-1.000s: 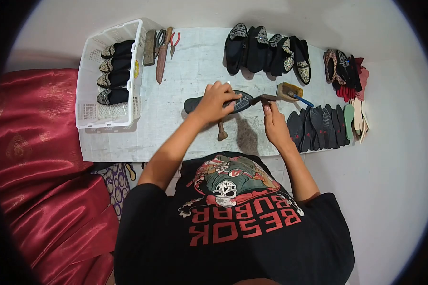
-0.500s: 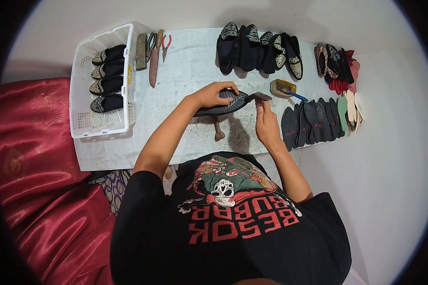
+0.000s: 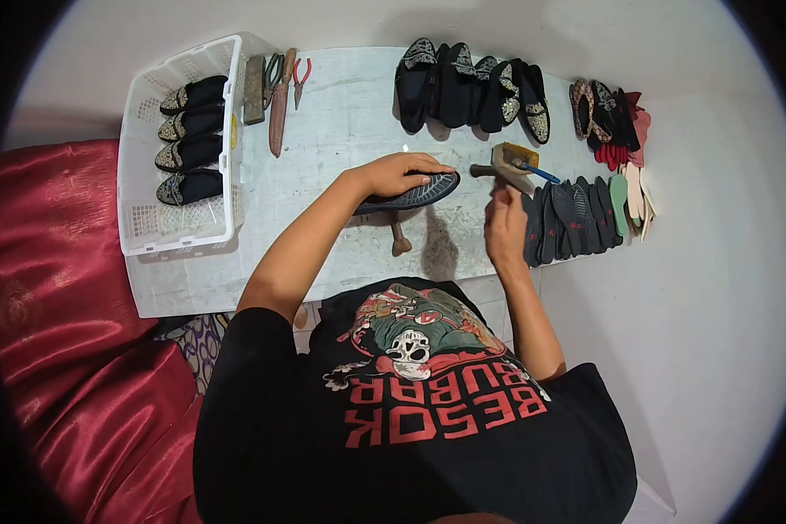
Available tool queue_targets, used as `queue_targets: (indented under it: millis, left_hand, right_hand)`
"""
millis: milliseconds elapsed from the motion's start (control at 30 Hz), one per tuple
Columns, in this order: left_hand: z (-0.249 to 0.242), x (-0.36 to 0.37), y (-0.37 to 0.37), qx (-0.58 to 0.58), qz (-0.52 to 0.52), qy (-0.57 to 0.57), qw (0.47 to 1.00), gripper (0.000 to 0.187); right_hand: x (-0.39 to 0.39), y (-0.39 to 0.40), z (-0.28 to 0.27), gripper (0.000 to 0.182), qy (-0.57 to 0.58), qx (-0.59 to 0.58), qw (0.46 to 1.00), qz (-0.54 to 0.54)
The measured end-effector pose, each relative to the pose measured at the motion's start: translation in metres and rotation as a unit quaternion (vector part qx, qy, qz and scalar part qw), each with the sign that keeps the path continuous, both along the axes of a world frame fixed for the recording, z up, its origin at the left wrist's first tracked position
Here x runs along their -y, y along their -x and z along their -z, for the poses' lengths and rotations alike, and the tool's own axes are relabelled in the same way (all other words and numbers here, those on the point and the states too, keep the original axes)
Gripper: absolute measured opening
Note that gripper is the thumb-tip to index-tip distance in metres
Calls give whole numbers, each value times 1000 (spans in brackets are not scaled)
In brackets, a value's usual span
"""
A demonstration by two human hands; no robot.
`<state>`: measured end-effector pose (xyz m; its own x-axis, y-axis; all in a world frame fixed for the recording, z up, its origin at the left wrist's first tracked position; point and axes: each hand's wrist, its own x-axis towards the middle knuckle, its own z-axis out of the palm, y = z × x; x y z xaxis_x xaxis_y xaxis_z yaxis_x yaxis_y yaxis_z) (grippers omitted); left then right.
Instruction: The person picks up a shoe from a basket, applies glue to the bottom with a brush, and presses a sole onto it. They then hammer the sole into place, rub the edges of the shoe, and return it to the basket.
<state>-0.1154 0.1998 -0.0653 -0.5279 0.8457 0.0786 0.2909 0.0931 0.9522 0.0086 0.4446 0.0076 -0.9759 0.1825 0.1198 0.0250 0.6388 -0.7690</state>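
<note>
Your left hand point(image 3: 402, 172) curls narrowly over the black shoe point(image 3: 437, 188) above the desk point(image 3: 323, 105); your right is closed round the hammer point(image 3: 517, 182). Its head overlaps the tray point(image 3: 500, 155) with the blue-handled brush point(image 3: 543, 174), near the loose soles point(image 3: 576, 218). Your left hand covers part of the shoe; the hammer's handle is mostly hidden.

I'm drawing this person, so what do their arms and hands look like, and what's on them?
The black T-shirt has short black sleeves, leaving the forearms bare. I see no gloves on the left hand or right hand, and no watch.
</note>
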Motion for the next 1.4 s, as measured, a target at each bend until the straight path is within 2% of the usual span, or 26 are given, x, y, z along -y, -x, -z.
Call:
queue_targets:
  millis: [33, 100, 200, 233, 300, 367, 500, 567, 633, 700, 867, 1000, 1067, 1100, 1167, 1200, 1400]
  left_hand:
    - [-2, 1, 0, 1, 3, -1, 1000, 50]
    - [-5, 1, 1, 34, -2, 3, 999, 50]
    - [-4, 1, 5, 34, 10, 8, 999, 50]
    - [-2, 0, 6, 33, 10, 6, 999, 50]
    - [1, 0, 6, 26, 9, -9, 1000, 50]
    - [4, -1, 4, 33, 12, -6, 999, 50]
    - [1, 2, 5, 56, 9, -7, 998, 50]
    - [5, 2, 5, 56, 10, -8, 998, 49]
    - [8, 0, 5, 30, 3, -22, 999, 48]
    - [8, 0, 4, 19, 6, -24, 1000, 48]
    - [7, 2, 1, -2, -2, -25, 1000, 47]
    - [6, 2, 0, -1, -9, -36, 999, 47]
    - [7, 2, 1, -13, -12, -40, 999, 47]
    - [10, 2, 2, -3, -10, -43, 999, 47]
    - [13, -1, 3, 4, -2, -48, 999, 47]
    - [12, -1, 2, 1, -4, -44, 999, 47]
    - [12, 0, -1, 10, -5, -35, 999, 49]
  right_hand:
    - [2, 2, -20, 36, 53, 33, 998, 15]
    - [2, 1, -35, 34, 87, 31, 996, 2]
    - [2, -10, -23, 33, 37, 17, 998, -38]
    - [11, -11, -24, 32, -15, -18, 998, -51]
    - [17, -12, -7, 33, -70, 85, 992, -52]
    - [16, -18, 8, 34, -56, 109, 991, -58]
    - [25, -21, -2, 33, -19, 93, 995, -27]
    - [24, -22, 5, 32, -50, 29, 997, -57]
    - [27, -17, 3, 32, -76, 33, 994, -72]
    - [30, -13, -7, 30, -32, 118, 991, -52]
    - [30, -23, 14, 32, -49, 72, 994, -68]
    - [30, -24, 15, 33, -33, 64, 995, -70]
    - [35, -25, 10, 31, -64, 41, 993, -93]
    - [36, -25, 7, 31, -64, 43, 993, -89]
    - [37, -22, 2, 29, -45, 117, 989, -83]
    - [36, -23, 4, 29, -52, 69, 991, -102]
    - [37, -31, 8, 25, -62, 110, 986, -109]
